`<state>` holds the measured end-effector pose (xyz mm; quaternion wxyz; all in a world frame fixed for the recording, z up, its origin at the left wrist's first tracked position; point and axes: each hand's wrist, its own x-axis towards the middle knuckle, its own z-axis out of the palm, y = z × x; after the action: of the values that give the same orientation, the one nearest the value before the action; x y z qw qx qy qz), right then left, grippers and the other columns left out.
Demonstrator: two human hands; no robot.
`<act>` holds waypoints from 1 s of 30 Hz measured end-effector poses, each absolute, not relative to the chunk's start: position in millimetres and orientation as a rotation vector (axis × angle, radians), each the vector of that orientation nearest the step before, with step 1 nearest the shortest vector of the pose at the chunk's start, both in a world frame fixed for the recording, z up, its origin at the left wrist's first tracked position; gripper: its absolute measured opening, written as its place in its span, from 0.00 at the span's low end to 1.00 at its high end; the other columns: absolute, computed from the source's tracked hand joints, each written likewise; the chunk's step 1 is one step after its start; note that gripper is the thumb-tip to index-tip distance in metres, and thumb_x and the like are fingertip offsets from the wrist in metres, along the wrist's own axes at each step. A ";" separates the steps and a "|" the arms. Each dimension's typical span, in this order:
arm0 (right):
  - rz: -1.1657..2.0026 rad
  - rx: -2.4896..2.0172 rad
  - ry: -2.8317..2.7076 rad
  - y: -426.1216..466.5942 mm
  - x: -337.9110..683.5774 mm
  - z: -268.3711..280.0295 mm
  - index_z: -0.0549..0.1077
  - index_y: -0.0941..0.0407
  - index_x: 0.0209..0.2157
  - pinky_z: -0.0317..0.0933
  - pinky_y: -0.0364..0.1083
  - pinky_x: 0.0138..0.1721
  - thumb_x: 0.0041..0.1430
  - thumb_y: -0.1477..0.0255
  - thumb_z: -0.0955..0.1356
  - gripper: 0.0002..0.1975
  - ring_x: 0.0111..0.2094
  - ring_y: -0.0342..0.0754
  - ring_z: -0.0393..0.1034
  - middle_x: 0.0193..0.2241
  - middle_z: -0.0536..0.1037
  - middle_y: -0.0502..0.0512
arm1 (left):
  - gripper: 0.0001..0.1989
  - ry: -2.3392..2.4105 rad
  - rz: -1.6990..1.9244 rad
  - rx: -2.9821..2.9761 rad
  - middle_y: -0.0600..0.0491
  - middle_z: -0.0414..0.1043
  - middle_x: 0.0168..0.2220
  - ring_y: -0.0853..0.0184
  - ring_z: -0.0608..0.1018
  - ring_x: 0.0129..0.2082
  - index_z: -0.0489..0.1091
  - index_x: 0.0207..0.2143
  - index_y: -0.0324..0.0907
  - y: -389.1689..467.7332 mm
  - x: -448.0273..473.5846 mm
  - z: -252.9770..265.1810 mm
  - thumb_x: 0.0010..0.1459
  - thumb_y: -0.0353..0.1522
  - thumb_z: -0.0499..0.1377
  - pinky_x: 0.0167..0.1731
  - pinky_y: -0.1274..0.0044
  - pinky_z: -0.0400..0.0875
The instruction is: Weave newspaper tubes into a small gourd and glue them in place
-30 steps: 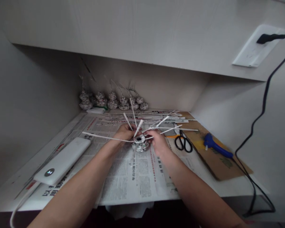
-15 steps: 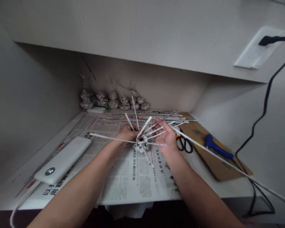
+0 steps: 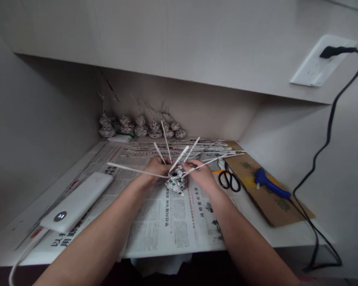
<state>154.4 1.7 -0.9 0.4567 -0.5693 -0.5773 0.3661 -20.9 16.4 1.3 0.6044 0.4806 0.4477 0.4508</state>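
A small round weave of rolled newspaper tubes (image 3: 176, 183) is between my hands, over the newspaper sheet. White paper tubes spread out from it like spokes; one long paper tube (image 3: 134, 169) points left and others stand up at the back. My left hand (image 3: 156, 167) is closed on the weave's left side, its fingertips partly hidden behind the spokes. Close against the right side, my right hand (image 3: 198, 171) has its fingers pinched on a paper tube (image 3: 213, 162) that slants up to the right.
Several woven gourd shapes (image 3: 141, 126) line the back wall. Loose paper tubes (image 3: 181, 149) lie before them. Scissors (image 3: 229, 180), a blue glue gun (image 3: 271, 184) on cardboard (image 3: 274, 214) and its black cord are at right; a white power bank (image 3: 77, 202) lies at left.
My right hand has gone from spread fingers to a pinch beside the weave. The long tube that ran to the lower right no longer extends there. My left hand keeps its hold.
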 end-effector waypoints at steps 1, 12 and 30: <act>0.780 -1.428 -1.502 -0.2 153.0 -1.4 0.79 0.54 0.30 0.61 0.44 0.30 0.48 0.56 0.71 0.15 0.29 0.47 0.71 0.27 0.80 0.52 | 0.17 1.038 1.035 1.115 0.54 0.70 0.18 0.74 0.68 0.16 0.74 0.24 0.34 17.0 -21.6 0.8 0.28 0.33 0.72 0.17 0.81 0.60; 0.260 -1.460 -1.796 -9.1 151.6 0.9 0.80 0.52 0.26 0.62 0.46 0.33 0.51 0.64 0.70 0.08 0.32 0.51 0.73 0.27 0.80 0.54 | 0.14 1.111 1.042 1.101 0.55 0.69 0.16 0.75 0.66 0.14 0.75 0.23 0.35 16.6 -20.0 0.5 0.29 0.30 0.72 0.16 0.81 0.59; 1.100 -1.216 -1.179 4.7 139.4 -14.6 0.74 0.57 0.26 0.62 0.43 0.25 0.43 0.62 0.71 0.12 0.22 0.46 0.69 0.20 0.76 0.50 | 0.17 1.038 1.053 1.195 0.55 0.70 0.17 0.74 0.68 0.16 0.75 0.24 0.35 13.1 -17.4 6.2 0.26 0.31 0.73 0.17 0.81 0.60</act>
<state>139.4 4.7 -14.6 0.5321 -0.5098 -0.4945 0.4610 -17.4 13.1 6.2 0.5812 0.5113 0.4444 0.4509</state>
